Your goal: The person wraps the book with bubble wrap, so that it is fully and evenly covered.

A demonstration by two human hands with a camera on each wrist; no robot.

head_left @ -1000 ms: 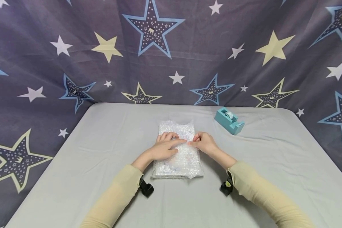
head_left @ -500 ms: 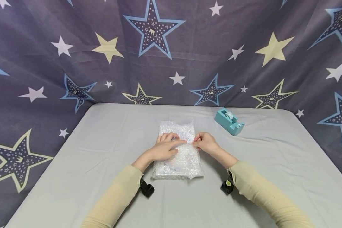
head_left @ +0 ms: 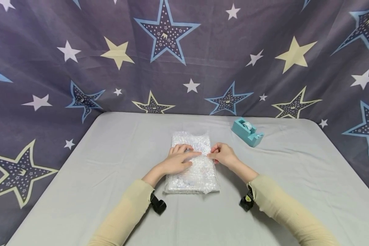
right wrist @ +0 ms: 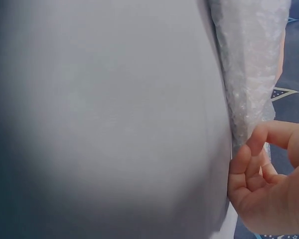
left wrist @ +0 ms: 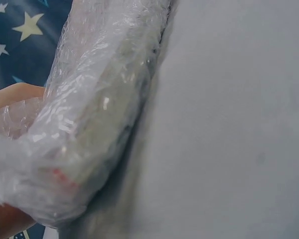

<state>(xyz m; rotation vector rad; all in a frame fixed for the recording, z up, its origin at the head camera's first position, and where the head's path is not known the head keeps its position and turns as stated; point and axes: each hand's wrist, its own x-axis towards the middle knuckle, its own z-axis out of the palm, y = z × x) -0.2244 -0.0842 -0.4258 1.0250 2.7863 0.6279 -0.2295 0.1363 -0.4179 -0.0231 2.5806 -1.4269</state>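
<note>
A flat package in clear bubble wrap (head_left: 193, 177) lies on the table, with pale and faintly coloured contents showing through. My left hand (head_left: 178, 159) rests across its top with spread fingers, the index finger reaching toward the right edge. At that edge my right hand (head_left: 222, 154) pinches the bubble wrap between thumb and bent index finger, its other fingers curled. The right wrist view shows the right fingertips (right wrist: 254, 147) right at the wrap's side. In the left wrist view the crinkled wrap (left wrist: 97, 109) hides most of the left hand.
A teal tape dispenser (head_left: 247, 131) with a roll of clear tape stands toward the back right of the table. Grey cloth (head_left: 117, 143) covers the tabletop. A dark curtain (head_left: 203, 51) printed with stars hangs right behind it and along both sides.
My right hand has slid slightly to the right, toward the package's edge. The left hand keeps its place, and the package lies as before.
</note>
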